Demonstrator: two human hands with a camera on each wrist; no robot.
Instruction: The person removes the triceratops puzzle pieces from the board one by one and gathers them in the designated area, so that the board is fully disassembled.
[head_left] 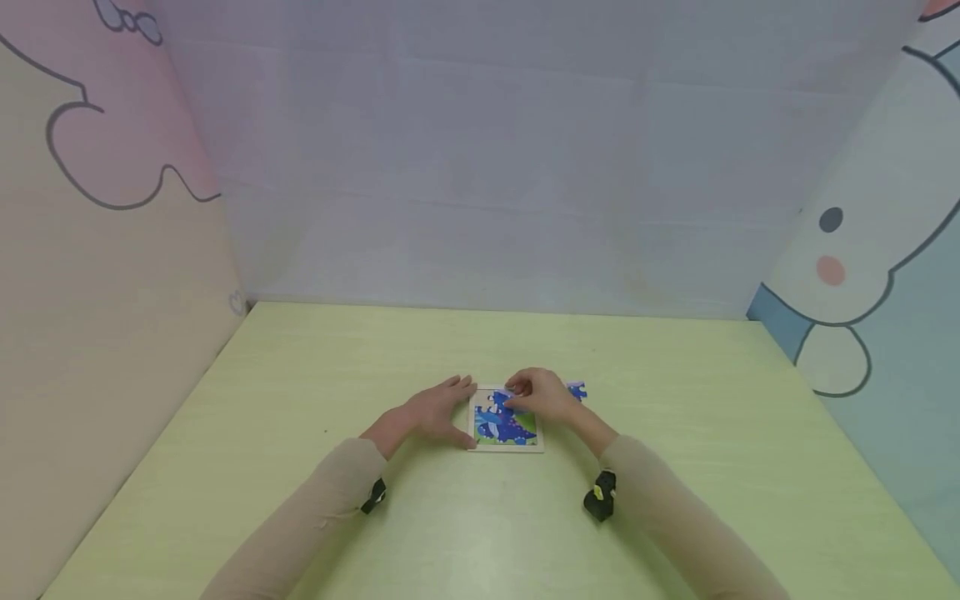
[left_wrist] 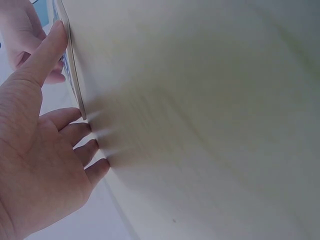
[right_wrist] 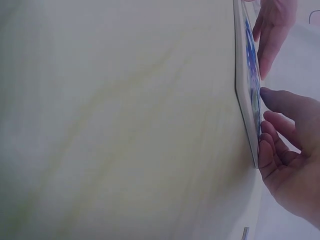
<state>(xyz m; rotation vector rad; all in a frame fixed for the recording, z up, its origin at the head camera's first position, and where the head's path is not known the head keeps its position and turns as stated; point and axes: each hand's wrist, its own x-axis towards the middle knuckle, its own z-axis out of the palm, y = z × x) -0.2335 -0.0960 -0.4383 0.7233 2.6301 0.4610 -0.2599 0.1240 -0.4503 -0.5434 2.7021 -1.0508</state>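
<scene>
Puzzle (head_left: 501,423) shows a blue cartoon creature within its pale frame (head_left: 507,448).

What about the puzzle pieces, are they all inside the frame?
No, a blue piece lies outside the frame, beside the right hand.

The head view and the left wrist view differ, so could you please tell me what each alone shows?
Only the head view shows the blue puzzle piece outside the puzzle frame and both sleeves. Only the left wrist view shows the palm side of the left hand. Both show that hand, the right hand, the puzzle frame and the table.
</scene>
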